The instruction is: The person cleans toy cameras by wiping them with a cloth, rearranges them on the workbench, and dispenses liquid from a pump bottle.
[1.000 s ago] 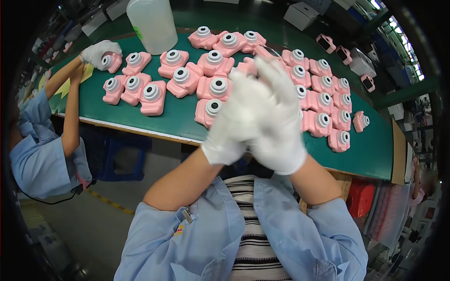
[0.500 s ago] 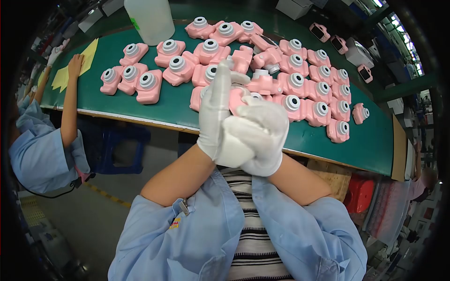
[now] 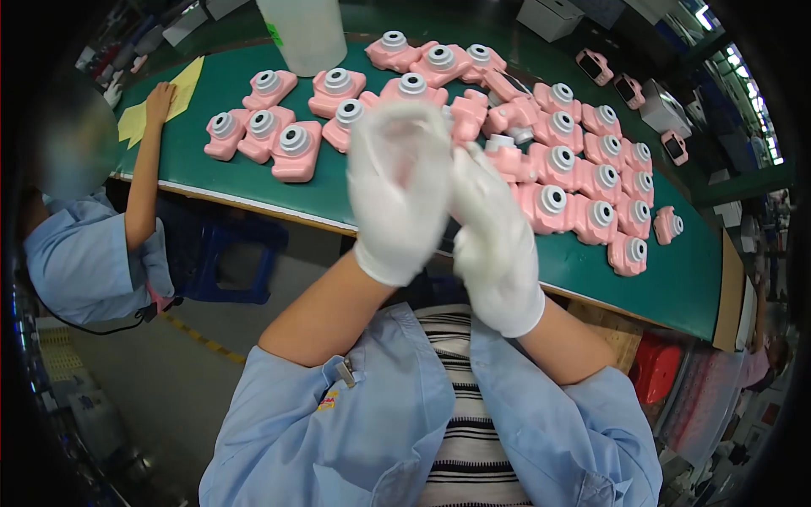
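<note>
My left hand (image 3: pixel 395 198), in a white glove, is raised in front of the table, its fingers curved and smeared by motion. A pinkish patch shows inside the curve; I cannot tell whether it is held or lies behind. My right hand (image 3: pixel 498 249), also in a white glove, is close beside the left. Its fingers are blurred, and whether the hands touch is unclear. Behind them lie many pink toy cameras with white lens rings, among them one camera (image 3: pixel 549 200) just right of my right hand and another camera (image 3: pixel 296 152) to the left.
The green table (image 3: pixel 329 190) carries a translucent white container (image 3: pixel 304 38) at the back. Another person's hand (image 3: pixel 160 101) rests on yellow paper (image 3: pixel 182 95) at the left. A blue stool (image 3: pixel 232 262) stands below. Several pink devices with dark screens, one a device (image 3: pixel 595 66), lie farther back.
My hands were clasped together; they have come apart, the left moving up and its fingers curving. The whole view has shifted, so the table things appear farther right.
</note>
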Tool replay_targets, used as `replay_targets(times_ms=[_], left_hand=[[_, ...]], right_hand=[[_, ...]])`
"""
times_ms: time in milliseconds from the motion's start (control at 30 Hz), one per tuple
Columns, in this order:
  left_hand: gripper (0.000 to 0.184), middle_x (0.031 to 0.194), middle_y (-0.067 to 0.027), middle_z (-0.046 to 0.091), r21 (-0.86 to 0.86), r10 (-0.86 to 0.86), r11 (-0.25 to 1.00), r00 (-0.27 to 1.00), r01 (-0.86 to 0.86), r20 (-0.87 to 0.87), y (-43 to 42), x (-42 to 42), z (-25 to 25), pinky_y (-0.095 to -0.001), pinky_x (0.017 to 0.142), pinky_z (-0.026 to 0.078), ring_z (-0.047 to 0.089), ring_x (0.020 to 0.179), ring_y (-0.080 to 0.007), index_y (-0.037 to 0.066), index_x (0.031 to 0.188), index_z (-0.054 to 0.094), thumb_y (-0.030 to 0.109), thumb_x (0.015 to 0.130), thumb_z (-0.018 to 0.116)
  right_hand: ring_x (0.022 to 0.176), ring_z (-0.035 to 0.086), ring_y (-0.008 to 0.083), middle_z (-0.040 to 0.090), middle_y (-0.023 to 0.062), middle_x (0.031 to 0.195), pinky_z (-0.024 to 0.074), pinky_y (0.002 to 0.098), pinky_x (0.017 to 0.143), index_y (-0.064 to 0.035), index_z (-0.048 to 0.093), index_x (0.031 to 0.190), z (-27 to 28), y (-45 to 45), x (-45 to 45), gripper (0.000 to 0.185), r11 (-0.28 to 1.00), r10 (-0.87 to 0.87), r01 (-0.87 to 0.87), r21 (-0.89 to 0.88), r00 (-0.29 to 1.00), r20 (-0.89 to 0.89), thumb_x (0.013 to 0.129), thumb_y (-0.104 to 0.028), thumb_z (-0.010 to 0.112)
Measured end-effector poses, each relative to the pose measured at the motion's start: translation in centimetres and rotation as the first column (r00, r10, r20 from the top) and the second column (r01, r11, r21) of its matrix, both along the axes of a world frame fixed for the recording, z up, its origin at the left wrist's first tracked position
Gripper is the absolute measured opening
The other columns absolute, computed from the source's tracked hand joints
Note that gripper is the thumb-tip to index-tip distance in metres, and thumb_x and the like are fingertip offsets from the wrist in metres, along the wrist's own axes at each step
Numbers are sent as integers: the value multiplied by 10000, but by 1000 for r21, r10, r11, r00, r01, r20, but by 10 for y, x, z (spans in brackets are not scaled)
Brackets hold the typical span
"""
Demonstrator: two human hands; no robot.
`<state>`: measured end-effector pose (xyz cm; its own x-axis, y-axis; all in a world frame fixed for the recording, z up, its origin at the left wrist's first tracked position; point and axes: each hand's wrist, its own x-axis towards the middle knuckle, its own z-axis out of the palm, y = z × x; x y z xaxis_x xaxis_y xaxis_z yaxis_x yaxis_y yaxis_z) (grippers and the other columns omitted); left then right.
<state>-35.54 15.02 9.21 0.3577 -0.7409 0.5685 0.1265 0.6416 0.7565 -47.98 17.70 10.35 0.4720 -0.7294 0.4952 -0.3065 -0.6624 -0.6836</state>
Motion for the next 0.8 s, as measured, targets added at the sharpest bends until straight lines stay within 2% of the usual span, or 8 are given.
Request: replay_targets(times_ms=[100, 233, 333, 400, 467, 600, 667, 800], left_hand=[[345, 999, -50, 588, 292, -39, 954, 994, 67, -100, -40, 43, -1, -241, 765, 477, 561, 862, -92, 16, 1117, 531, 326, 971, 567], [456, 956, -31, 584, 211, 98, 972, 994, -105, 45, -83, 108, 3, -208, 573, 448, 523, 728, -71, 20, 1056, 605, 461, 943, 572], [533, 905, -79, 601, 252, 346, 880, 906, -403, 242, -113, 177, 19, -256, 698, 491, 568, 785, -113, -30, 1035, 585, 450, 843, 715], [544, 944, -140, 638, 150, 471, 804, 770, -576, 432, -160, 251, 2, -290, 734, 513, 622, 824, -185, -54, 1033, 590, 425, 821, 735], [487, 963, -189, 650, -121, 593, 614, 354, -780, 723, -175, 277, -1, -332, 759, 522, 649, 847, -250, -43, 1032, 610, 361, 799, 751], [390, 959, -156, 663, 16, 190, 858, 346, -514, 919, -195, 324, -40, -360, 822, 507, 646, 881, -293, 47, 1082, 636, 274, 783, 738], [331, 941, -123, 670, -153, 217, 892, 106, -425, 970, -193, 329, -53, -333, 836, 492, 644, 912, -263, 67, 1107, 638, 254, 838, 685], [309, 967, -107, 671, 415, -165, 808, 515, -419, 841, -158, 298, -25, -305, 849, 475, 630, 946, -216, 60, 1130, 635, 248, 885, 640]], right_hand=[[1223, 491, 391, 574, 182, 1252, 373, 493, 1033, -24, 608, 1201, -4, 1, -10, 477, 948, 8, -139, -287, 911, -412, 727, -30, 559], [1181, 540, 360, 596, 178, 1241, 394, 441, 1005, -9, 606, 1195, -9, -11, -44, 373, 971, -92, 48, -234, 979, -180, 853, -141, 539], [1150, 569, 310, 625, 179, 1196, 407, 401, 1000, 47, 631, 1136, 8, -14, -68, 507, 933, -274, 230, -276, 952, -135, 943, -405, 507], [1126, 574, 317, 646, 148, 1167, 410, 401, 985, 23, 617, 1157, 7, -17, -79, 453, 925, -293, 276, -261, 956, -30, 961, -372, 510], [1105, 583, 314, 650, 153, 1151, 417, 400, 981, 24, 618, 1151, 9, -14, -84, 423, 912, -347, 326, -248, 937, -45, 957, -338, 515], [1096, 584, 311, 646, 163, 1152, 425, 399, 974, 27, 621, 1144, 4, -15, -88, 399, 916, -357, 345, -204, 934, -25, 948, -306, 526], [1097, 584, 310, 643, 169, 1153, 431, 397, 968, 28, 620, 1146, 5, -17, -89, 393, 918, -361, 347, -193, 932, -37, 945, -299, 532], [1091, 584, 272, 651, 141, 1110, 431, 383, 969, 29, 616, 1149, 7, -23, -98, 404, 918, -381, 377, -123, 924, -15, 948, -315, 548]])
